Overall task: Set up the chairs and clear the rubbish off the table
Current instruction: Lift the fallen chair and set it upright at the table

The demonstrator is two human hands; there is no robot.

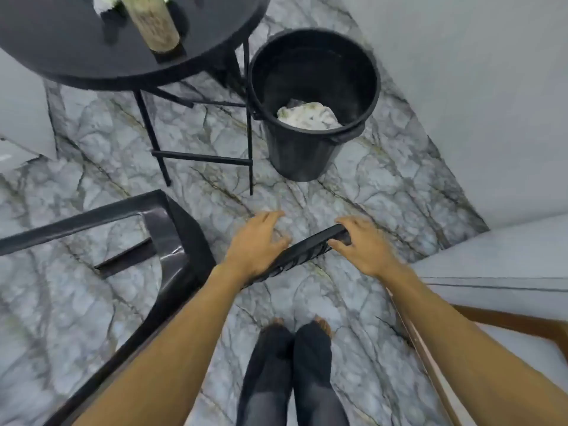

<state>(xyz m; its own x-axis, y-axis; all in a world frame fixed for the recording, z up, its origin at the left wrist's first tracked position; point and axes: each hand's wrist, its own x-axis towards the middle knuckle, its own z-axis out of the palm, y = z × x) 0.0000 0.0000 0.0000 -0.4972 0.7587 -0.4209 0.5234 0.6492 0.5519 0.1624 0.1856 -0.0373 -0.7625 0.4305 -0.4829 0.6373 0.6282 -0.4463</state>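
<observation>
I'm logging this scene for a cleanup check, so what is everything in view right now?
Table: one, black, round, top left.
Bottle: one, tan, standing on the table.
Crumpled paper: one, white, on the table's far edge.
Bin: one, black, on the floor right of the table.
Rubbish: one white wad, inside the bin.
Chair: one, black, lower left.
Bar: one, black, ribbed, under both hands.
Left hand: resting on the bar.
Right hand: gripping the bar's end.

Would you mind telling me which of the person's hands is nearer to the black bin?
The right. The right hand grips the far end of a black chair bar, below the black bin; the left hand rests further left and slightly farther away.
</observation>
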